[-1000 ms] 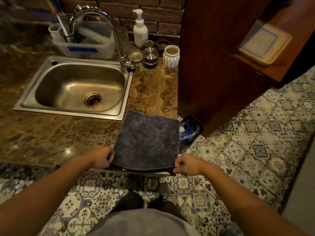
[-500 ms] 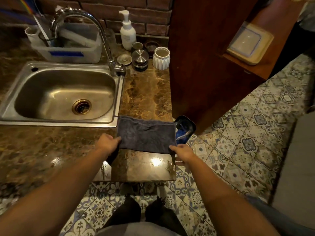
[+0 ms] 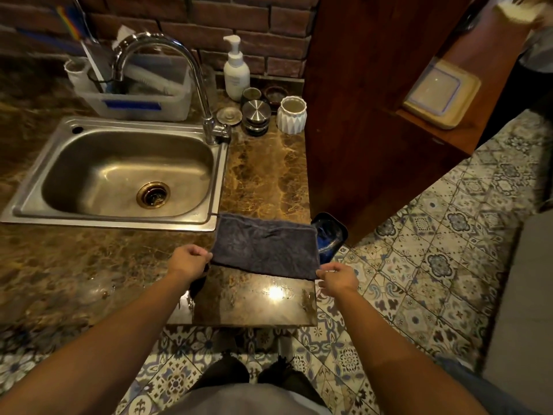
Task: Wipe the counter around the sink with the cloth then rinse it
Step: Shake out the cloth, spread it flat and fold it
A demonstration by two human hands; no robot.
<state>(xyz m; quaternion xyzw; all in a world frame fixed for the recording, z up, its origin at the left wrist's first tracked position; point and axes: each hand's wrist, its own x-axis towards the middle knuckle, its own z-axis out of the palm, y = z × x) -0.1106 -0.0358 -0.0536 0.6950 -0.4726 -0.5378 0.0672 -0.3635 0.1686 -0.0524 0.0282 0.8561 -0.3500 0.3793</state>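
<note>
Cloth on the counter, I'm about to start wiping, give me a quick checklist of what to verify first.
1. Cloth lies on the counter: ok.
2. Left hand pinches its near left corner: ok.
3. Right hand pinches its near right corner: ok.
4. Tap off, no water running: ok.
5. Jars and vase stand apart from the cloth: ok.
6. Cloth damp enough: cannot tell.

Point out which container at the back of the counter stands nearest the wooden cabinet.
The white faceted ceramic cup, right beside the dark wooden cabinet. The stacked round steel tins, the small dark bowls and the white plastic pump bottle sit further left.
</note>
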